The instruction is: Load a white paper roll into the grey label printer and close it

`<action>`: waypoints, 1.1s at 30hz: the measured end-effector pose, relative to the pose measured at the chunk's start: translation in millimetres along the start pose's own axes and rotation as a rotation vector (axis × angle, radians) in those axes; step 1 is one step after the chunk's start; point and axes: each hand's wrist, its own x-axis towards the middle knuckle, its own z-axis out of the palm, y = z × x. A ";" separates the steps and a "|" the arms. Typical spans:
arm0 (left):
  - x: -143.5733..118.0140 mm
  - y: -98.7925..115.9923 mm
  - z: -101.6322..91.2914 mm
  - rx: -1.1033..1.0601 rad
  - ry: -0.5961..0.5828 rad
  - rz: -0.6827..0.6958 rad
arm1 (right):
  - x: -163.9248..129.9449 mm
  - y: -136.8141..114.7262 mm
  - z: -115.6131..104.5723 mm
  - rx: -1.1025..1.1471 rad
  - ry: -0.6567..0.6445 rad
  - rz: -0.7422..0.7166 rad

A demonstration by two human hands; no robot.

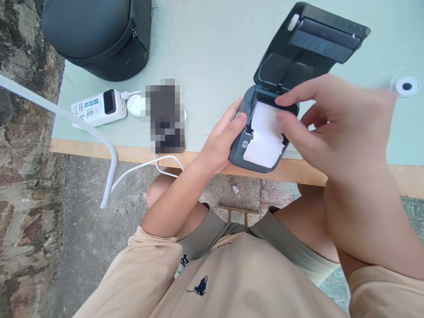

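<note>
A dark grey portable printer (239,154) is held over the table's front edge, its black lid (300,48) flipped up and back. My left hand (220,139) grips the printer's left side, thumb on top of the casing. White paper (265,139) lies in the open compartment, its front end reaching over the printer's front. My right hand (334,128) is over the compartment's right side, thumb and index finger pinching at the paper's upper right edge. Its other fingers are curled and partly hidden.
At right on the cloth-covered table (212,53) lies a white paper roll (406,87) with a dark core. A black zipped case (96,35), a white power bank (99,108) and a blurred-out phone-like item (167,119) stand left. White cables (111,154) hang over the edge.
</note>
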 end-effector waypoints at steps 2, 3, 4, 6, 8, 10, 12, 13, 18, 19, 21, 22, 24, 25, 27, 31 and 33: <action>-1.1 0.7 0.5 0.021 -0.010 0.004 | -1.6 8.1 -1.3 -0.088 -0.133 -0.006; -1.8 1.5 1.1 0.027 -0.015 0.009 | -2.9 12.2 -1.5 -0.112 -0.173 -0.004; -2.6 2.8 1.8 0.030 -0.018 0.019 | -4.3 16.0 -1.6 -0.132 -0.207 -0.004; -4.0 5.8 3.7 0.039 -0.032 0.038 | -6.4 21.6 -2.2 -0.160 -0.255 -0.020; -5.0 8.2 5.1 0.058 -0.051 0.047 | -6.6 22.7 -4.2 -0.155 -0.269 -0.048; -5.2 8.2 5.2 0.069 -0.053 0.043 | -5.1 18.1 -8.6 -0.095 -0.261 -0.069; -4.8 5.8 4.4 0.059 -0.035 0.028 | -2.5 9.7 -14.7 0.005 -0.247 -0.030; -4.5 4.1 3.9 0.047 -0.023 0.026 | -1.0 5.8 -17.8 0.071 -0.237 0.023; -0.7 0.0 3.2 -0.020 0.071 0.035 | 7.1 17.4 -22.6 0.586 0.060 0.312; 0.5 0.4 3.2 -0.032 0.079 0.027 | 8.0 26.0 -21.2 0.685 0.059 0.340; 2.9 1.4 3.1 -0.058 0.078 0.017 | 7.5 43.1 -17.4 0.787 0.020 0.415; 4.0 1.7 3.0 -0.071 0.080 0.016 | 5.9 49.6 -15.6 0.792 0.018 0.445; 5.5 1.6 2.6 -0.093 0.096 0.013 | 0.6 56.1 -12.9 0.736 0.046 0.441; 5.8 1.2 2.3 -0.096 0.104 0.011 | -2.6 56.4 -12.2 0.670 0.068 0.398; 5.9 0.1 1.7 -0.083 0.114 0.010 | -8.4 54.5 -11.4 0.449 0.062 0.287; 5.4 -1.1 1.0 -0.048 0.118 0.012 | -14.3 56.4 -5.9 0.034 -0.033 0.213; 5.1 -0.6 1.1 -0.049 0.117 0.008 | -15.3 59.5 -2.5 -0.085 -0.099 0.283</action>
